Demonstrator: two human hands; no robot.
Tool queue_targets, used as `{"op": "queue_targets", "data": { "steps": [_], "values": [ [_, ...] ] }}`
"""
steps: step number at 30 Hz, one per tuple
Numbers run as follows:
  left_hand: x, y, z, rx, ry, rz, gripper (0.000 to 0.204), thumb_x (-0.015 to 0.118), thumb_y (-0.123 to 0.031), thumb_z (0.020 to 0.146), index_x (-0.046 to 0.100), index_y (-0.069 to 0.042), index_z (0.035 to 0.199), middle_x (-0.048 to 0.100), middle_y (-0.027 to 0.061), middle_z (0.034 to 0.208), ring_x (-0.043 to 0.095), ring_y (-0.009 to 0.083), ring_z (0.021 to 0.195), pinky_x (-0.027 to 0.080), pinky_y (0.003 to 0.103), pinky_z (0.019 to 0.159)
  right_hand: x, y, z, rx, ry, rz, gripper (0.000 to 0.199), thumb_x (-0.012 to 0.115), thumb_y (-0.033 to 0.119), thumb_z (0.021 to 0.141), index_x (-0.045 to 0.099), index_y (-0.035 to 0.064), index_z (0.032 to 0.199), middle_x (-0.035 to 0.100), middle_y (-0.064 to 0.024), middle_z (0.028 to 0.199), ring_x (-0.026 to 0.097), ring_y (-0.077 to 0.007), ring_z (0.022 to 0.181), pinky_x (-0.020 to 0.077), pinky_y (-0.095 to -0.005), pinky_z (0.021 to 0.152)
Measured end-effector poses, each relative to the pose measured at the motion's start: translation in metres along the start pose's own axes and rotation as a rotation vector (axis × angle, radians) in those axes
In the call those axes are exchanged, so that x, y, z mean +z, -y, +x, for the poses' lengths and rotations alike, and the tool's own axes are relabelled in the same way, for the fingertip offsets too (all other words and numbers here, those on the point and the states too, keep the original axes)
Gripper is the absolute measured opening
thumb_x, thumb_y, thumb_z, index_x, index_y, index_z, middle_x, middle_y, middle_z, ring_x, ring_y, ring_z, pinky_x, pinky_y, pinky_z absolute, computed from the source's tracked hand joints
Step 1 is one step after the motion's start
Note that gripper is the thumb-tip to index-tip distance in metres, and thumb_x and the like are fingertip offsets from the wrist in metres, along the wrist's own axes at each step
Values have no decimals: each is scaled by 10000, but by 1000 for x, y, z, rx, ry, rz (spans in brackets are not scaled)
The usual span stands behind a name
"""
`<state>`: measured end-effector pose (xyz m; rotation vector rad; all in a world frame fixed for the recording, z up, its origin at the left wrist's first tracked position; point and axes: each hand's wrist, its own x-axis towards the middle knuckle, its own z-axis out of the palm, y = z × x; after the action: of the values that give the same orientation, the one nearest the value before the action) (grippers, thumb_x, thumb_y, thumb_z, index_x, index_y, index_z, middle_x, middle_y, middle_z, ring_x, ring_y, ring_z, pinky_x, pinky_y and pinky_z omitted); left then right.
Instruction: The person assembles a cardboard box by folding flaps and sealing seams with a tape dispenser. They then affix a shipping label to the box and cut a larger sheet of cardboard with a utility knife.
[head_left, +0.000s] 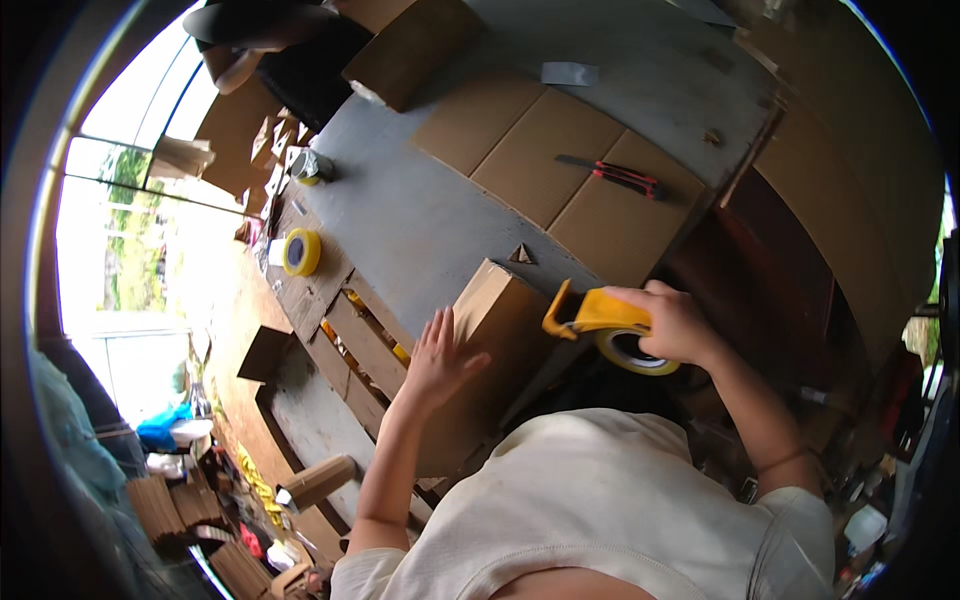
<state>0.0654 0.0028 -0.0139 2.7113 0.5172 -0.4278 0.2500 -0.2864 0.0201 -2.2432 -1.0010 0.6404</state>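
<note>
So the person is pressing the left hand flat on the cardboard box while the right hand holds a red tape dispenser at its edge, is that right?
Not quite: the tape dispenser is yellow, not red, as the head view shows. The rest stands: the left hand lies flat on the cardboard box, and the right hand holds the dispenser at the box's edge.

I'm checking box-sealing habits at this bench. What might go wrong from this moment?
The left hand lies flat on the cardboard box, close to the yellow tape dispenser in the right hand; its cutting edge might nick the fingers. The box sits near the edge of the grey table, so pressing could tip it off.
</note>
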Motion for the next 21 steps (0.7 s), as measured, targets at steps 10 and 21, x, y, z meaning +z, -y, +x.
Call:
{"op": "queue_targets", "data": {
  "steps": [10, 21],
  "values": [
    [-45, 73, 24, -348, -80, -191, 516, 537, -590, 749, 651, -154, 1000, 647, 122, 768, 627, 269, 746, 480, 366, 662, 11, -33, 59, 96, -86, 588, 673, 501, -87, 583, 465, 55, 1239, 548, -185, 1110, 526, -277, 1061, 403, -316, 916],
    [-47, 111, 51, -256, -187, -573, 790, 708, -240, 717, 266, -300, 1369, 624, 113, 1033, 589, 207, 973, 442, 308, 839, -7, -13, 93, -82, -85, 597, 662, 504, -73, 599, 443, 21, 1252, 505, -174, 1207, 486, -290, 1127, 388, -339, 941]
  ]
}}
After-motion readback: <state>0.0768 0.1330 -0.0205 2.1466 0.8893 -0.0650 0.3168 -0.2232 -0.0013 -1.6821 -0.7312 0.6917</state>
